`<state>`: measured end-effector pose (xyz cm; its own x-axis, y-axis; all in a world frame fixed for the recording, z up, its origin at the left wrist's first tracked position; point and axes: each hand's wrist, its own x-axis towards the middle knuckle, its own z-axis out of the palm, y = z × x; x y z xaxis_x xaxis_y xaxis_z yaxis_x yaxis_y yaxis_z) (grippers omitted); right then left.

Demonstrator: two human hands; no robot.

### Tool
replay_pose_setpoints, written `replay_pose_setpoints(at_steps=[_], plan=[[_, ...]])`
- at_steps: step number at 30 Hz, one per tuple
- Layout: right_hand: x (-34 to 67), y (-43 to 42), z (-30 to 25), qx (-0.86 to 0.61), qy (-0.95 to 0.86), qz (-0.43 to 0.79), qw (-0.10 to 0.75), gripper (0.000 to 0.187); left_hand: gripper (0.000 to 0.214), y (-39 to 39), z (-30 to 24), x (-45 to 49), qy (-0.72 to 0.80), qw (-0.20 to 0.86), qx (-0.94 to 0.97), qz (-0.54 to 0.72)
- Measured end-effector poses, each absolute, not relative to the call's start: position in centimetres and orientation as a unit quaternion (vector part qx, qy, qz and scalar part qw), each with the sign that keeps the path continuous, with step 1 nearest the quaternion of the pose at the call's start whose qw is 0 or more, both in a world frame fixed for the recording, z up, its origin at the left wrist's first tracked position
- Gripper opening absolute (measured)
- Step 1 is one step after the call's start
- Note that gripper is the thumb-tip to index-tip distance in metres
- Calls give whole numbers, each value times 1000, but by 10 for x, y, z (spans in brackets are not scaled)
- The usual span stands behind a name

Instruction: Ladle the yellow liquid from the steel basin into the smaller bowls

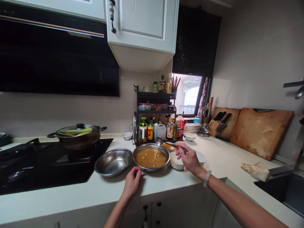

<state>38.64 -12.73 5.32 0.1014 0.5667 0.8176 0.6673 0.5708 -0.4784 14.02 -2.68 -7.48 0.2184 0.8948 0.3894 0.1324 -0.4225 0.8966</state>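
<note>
My right hand (187, 157) is closed round the handle of a metal ladle (159, 141). The ladle's head is tilted above a round metal bowl (136, 161) of brown liquid with pale bits, and a thin stream falls from it into the bowl. At the bowl's near left edge, my left hand (133, 180) has its fingers curled together; whether they grip the rim is hidden. An empty metal bowl (113, 162) stands just left of the full one. Beneath my right hand is a white bowl (177, 165) with pale contents, partly covered by the hand.
A lidded pot (79, 136) sits on the black stove (71, 171) at left. Behind the bowls stands a black rack (155, 111) of bottles. Cutting boards (262, 131), a knife block (215, 127), a cloth (256, 171) and a sink (288, 190) are on the right.
</note>
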Motion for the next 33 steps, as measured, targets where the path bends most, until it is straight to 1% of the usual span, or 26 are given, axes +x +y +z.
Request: replay_pose_setpoints(at_steps=[3, 5, 10, 13, 15, 23, 28, 33], plan=[[390, -133, 52, -417, -723, -102, 541, 23, 42, -27, -75, 140, 375, 385, 681, 497], [402, -132, 56, -432, -710, -127, 542, 23, 42, -26, -75, 140, 372, 388, 682, 496], [458, -119, 60, -571, -528, -118, 617, 31, 42, -26, -75, 139, 369, 397, 683, 490], [487, -112, 54, -652, -440, -75, 613, 28, 43, -24, -76, 138, 371, 394, 683, 489], [499, -110, 50, -671, -417, -60, 610, 25, 43, -23, -76, 138, 371, 394, 684, 489], [521, -99, 37, -690, -354, -1, 632, 14, 44, -22, -79, 138, 374, 406, 679, 484], [537, -94, 33, -676, -264, 5, 688, 10, 45, -22, -79, 138, 376, 402, 679, 486], [543, -95, 36, -638, -206, 16, 742, 3, 43, -23, -77, 138, 374, 408, 676, 486]])
